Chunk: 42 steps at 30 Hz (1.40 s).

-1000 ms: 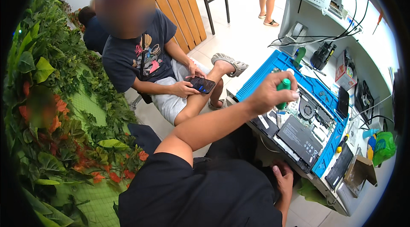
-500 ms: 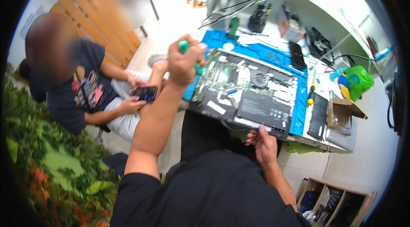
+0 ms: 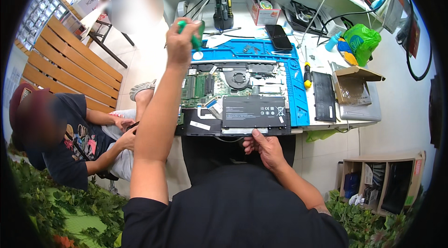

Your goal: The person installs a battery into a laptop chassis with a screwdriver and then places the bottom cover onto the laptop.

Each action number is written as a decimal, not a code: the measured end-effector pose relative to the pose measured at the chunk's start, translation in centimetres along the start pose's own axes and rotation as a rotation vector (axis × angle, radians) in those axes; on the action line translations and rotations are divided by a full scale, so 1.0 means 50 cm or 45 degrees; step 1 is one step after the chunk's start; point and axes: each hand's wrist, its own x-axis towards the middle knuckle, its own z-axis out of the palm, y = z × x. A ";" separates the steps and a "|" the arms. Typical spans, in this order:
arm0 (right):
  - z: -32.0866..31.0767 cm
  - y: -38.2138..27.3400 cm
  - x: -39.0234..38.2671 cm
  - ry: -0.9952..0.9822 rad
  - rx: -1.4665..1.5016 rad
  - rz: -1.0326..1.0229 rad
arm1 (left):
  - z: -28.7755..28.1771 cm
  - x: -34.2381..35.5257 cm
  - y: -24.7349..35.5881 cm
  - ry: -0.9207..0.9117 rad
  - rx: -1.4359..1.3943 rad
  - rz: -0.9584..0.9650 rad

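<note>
The person is wearing a black shirt [image 3: 233, 210], its cloth showing one even, matte tone across the chest and shoulders. Its sleeves are being short: the left sleeve [image 3: 145, 208] is ending around the upper arm in a neat hem. Black cloth [image 3: 210, 154] is covering the lap. Both forearms are showing bare, and the left hand [image 3: 181, 45] and right hand [image 3: 270, 152] are showing bare too.
</note>
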 end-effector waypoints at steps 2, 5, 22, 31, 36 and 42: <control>0.005 -0.003 0.001 -0.026 0.009 -0.001 | 0.069 -0.012 -0.016 -0.086 0.072 0.004; 0.012 -0.010 -0.002 -0.034 -0.003 -0.033 | 0.163 -0.037 -0.046 -0.252 0.467 0.357; 0.000 0.005 -0.001 -0.006 -0.013 -0.108 | -0.038 -0.119 0.084 0.039 0.045 -0.016; 0.008 0.005 -0.001 0.057 0.004 -0.122 | -0.073 -0.114 0.094 0.185 0.049 0.109; 0.014 0.003 -0.003 0.081 0.006 -0.120 | -0.076 -0.164 0.133 -0.022 0.037 -0.132; 0.014 0.004 -0.005 0.086 0.004 -0.121 | -0.049 -0.183 0.157 -0.106 0.070 0.017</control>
